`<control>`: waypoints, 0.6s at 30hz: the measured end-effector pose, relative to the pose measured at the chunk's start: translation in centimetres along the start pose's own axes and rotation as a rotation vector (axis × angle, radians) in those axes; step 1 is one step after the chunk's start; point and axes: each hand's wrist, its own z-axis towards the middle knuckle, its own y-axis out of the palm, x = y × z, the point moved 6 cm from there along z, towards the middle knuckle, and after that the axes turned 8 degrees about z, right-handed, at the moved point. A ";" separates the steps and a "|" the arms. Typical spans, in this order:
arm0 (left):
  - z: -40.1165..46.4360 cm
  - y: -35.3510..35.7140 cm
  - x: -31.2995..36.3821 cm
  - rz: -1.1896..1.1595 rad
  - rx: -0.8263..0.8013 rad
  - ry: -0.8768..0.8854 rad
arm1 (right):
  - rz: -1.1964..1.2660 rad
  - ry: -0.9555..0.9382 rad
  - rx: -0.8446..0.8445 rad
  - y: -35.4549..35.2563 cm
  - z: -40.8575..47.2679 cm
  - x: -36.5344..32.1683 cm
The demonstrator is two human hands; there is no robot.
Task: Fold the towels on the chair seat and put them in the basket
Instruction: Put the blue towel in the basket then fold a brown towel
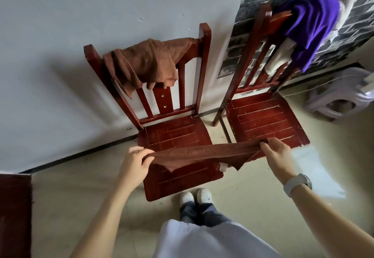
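A brown towel (pixel 202 153) is stretched flat in the air just above the seat of the left red wooden chair (pixel 174 134). My left hand (pixel 135 162) pinches its left end and my right hand (pixel 277 154) pinches its right end. A loose corner with a white label hangs down near the seat's right edge. A second brown towel (pixel 145 63) is draped over that chair's backrest. On the right chair's (pixel 265 118) backrest hang a purple towel (pixel 311 29) and a white towel (pixel 281 57). No basket is in view.
Both chairs stand against the wall. A pale plastic stool (pixel 340 97) sits on the floor at the far right. A dark red piece of furniture (pixel 14 213) fills the lower left edge. My white shoes (pixel 196 196) are right in front of the left chair.
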 end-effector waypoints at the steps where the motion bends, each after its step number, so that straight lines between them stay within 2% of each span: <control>1: -0.8 0.9 -0.6 -0.069 -0.024 -0.037 | -0.010 0.006 0.009 0.0 -0.6 0.6; 3: -2.8 2.4 -1.5 -0.209 -0.046 -0.099 | -0.020 0.013 0.014 0.2 -1.6 1.8; 6: -5.3 3.6 -2.4 -0.324 0.042 -0.176 | -0.010 0.006 0.026 0.2 -2.9 3.4; 12: -6.4 4.2 -2.6 -0.308 0.188 -0.234 | -0.039 -0.034 0.010 1.2 -3.1 4.9; 18: -2.0 5.0 -4.5 -0.272 0.280 -0.327 | -0.058 -0.034 -0.086 5.3 1.1 5.6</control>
